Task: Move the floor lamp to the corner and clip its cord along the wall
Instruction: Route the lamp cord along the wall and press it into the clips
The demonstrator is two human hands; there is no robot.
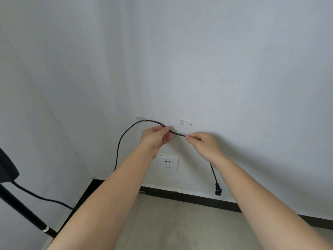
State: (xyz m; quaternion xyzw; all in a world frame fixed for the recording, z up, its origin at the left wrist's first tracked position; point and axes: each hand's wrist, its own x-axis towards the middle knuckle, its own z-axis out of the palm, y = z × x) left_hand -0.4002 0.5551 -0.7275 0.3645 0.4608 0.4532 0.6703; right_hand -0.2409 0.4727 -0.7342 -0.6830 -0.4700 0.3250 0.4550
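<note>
A black braided cord (120, 139) runs up the white wall to a clear clip (141, 118) and arcs right. My left hand (156, 136) pinches the cord just right of that clip. My right hand (202, 142) pinches it a little farther along, below a second clear clip (185, 122) that holds nothing. Past my right wrist the cord hangs down and ends in a black plug (218, 191). The black floor lamp (10, 179) stands at the far left by the corner, with its pole (23, 207) slanting down.
A white wall socket (168, 163) sits under my hands. A black skirting board (189, 195) runs along the foot of both walls above the beige floor (171, 228). The room corner lies at the left, near the lamp.
</note>
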